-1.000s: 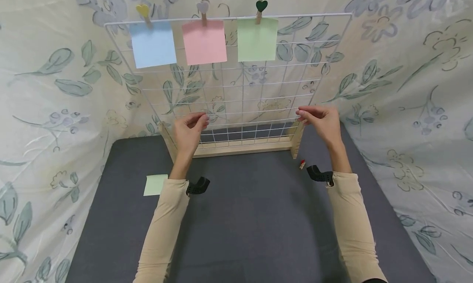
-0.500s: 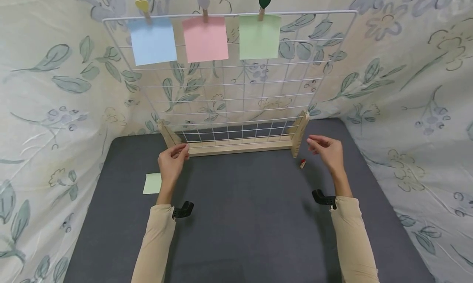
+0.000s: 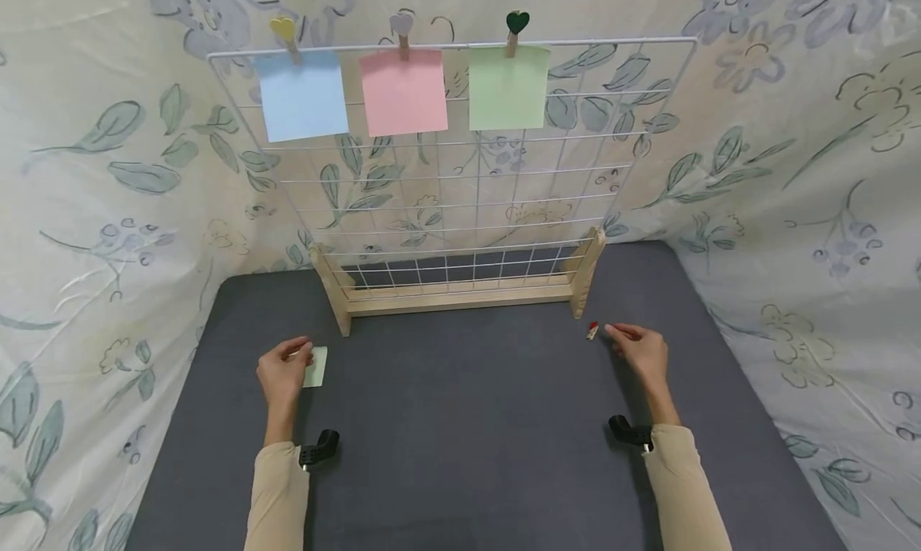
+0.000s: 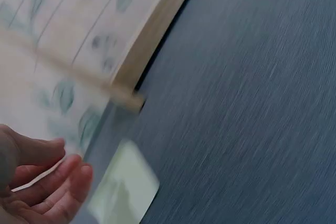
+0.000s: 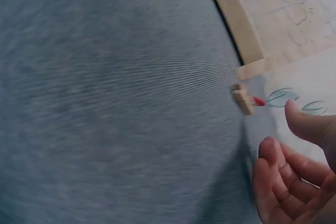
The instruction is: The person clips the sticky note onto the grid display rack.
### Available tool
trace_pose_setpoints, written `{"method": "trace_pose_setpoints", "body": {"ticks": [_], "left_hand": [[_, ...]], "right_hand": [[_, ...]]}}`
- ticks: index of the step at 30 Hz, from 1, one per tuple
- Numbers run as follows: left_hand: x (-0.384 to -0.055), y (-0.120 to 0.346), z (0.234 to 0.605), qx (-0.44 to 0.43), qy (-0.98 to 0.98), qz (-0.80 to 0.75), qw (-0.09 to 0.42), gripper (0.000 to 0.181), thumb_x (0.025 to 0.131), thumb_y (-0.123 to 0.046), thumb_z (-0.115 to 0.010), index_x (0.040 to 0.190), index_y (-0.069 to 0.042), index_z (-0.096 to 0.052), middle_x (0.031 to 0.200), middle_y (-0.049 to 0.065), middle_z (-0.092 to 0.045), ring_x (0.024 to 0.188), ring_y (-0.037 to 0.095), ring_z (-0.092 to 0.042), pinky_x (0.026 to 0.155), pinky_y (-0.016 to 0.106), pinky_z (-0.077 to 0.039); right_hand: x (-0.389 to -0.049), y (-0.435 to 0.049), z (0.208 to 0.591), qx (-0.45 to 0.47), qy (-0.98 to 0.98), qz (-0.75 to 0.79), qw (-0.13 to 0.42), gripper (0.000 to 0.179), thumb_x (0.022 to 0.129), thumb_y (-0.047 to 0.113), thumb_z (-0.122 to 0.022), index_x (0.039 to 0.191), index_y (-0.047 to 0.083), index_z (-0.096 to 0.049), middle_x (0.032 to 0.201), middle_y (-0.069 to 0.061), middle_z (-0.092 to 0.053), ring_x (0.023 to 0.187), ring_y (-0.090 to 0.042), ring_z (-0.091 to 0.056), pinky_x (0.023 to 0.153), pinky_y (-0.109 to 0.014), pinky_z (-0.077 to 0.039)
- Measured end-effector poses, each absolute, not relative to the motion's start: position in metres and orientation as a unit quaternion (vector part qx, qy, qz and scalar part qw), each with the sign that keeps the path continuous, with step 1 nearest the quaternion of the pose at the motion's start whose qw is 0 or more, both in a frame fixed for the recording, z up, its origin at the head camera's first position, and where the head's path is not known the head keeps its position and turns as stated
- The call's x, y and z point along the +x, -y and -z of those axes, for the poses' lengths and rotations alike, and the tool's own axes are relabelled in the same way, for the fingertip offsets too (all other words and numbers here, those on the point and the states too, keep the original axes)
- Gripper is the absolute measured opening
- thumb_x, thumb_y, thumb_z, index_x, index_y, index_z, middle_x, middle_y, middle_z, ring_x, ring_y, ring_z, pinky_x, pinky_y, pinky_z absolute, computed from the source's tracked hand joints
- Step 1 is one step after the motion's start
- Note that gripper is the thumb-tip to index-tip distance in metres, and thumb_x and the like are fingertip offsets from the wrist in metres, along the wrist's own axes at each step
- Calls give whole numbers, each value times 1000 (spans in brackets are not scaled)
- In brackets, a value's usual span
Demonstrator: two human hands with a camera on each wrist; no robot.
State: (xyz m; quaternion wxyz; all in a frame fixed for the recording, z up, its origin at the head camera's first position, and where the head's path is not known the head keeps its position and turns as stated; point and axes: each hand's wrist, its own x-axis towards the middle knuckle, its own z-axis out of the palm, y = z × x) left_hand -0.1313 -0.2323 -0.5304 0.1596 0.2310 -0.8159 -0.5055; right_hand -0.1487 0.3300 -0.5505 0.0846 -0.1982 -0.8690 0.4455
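A pale green paper note (image 3: 315, 369) lies on the left of the dark table, partly behind my left hand (image 3: 283, 373) in the head view. In the left wrist view the note (image 4: 126, 187) sits beside the fingers, which are loosely bent with nothing between them. On the right, a small wooden clothespin with a red top (image 3: 592, 331) lies on the table. My right hand (image 3: 639, 355) is just to its right, apart from it. The right wrist view shows a gap between thumb and fingertips, with the clothespin (image 5: 244, 99) beyond them.
A white wire grid (image 3: 460, 167) stands in a wooden base (image 3: 460, 301) at the back. Blue (image 3: 302, 97), pink (image 3: 404, 93) and green (image 3: 508, 89) notes hang along its top bar on heart-topped clothespins. Floral cloth (image 3: 813, 239) surrounds the dark table (image 3: 460, 431).
Both hands have come down from in front of the grid. The left has moved left to the green note; the right has lowered to beside the red-topped clothespin.
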Motion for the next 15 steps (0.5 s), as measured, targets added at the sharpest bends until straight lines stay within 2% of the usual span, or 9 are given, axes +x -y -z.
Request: {"method": "trace_pose_setpoints", "body": {"ticks": [2,5,7,9,11,13,15], "left_hand": [[-130,245,534,254,817,494,158,20,93,-3,-66,109,8,-69,101,25,-69,62,1,-62,44,26,-55],[-129,258,540,272,820,483,144,22,93,-4,-66,111,8,-68,103,24,-68,62,-4,-58,40,33,-54],[-127,263,543,269,828,470,142,22,92,-4,-66,110,8,-68,105,26,-68,64,-3,-58,40,24,-52],[-124,266,545,263,839,454,145,22,91,-4,-67,109,9,-69,104,27,-69,67,2,-59,43,12,-46],[-122,267,546,262,852,427,152,22,90,-4,-68,108,8,-70,103,27,-69,71,11,-61,49,9,-42],[-121,268,548,260,863,405,154,23,90,-5,-68,110,7,-70,102,26,-70,76,22,-63,58,14,-43],[-121,270,549,254,875,385,148,27,90,-6,-68,114,7,-67,101,26,-69,83,32,-63,69,30,-50]], "right_hand": [[-148,-330,554,-205,867,-447,82,45,89,32,-74,112,-6,-70,91,-21,-73,55,-2,-62,48,-12,-52],[-149,-330,557,-220,863,-445,92,43,88,32,-75,110,-5,-72,86,-18,-73,51,1,-59,46,-12,-51],[-150,-330,557,-223,870,-429,99,43,88,33,-75,109,-4,-72,81,-15,-73,48,3,-56,44,-12,-48],[-150,-329,556,-224,881,-406,99,42,87,35,-75,107,-2,-74,78,-12,-73,47,3,-54,43,-14,-46],[-151,-327,554,-220,893,-381,94,43,87,37,-75,107,-1,-74,77,-11,-73,47,3,-52,44,-17,-44],[-152,-323,553,-215,904,-360,86,45,87,39,-75,107,-1,-74,78,-11,-73,47,2,-52,45,-21,-42],[-154,-319,552,-212,911,-345,74,48,86,43,-74,108,0,-73,81,-12,-73,50,-2,-55,47,-24,-43]]}}
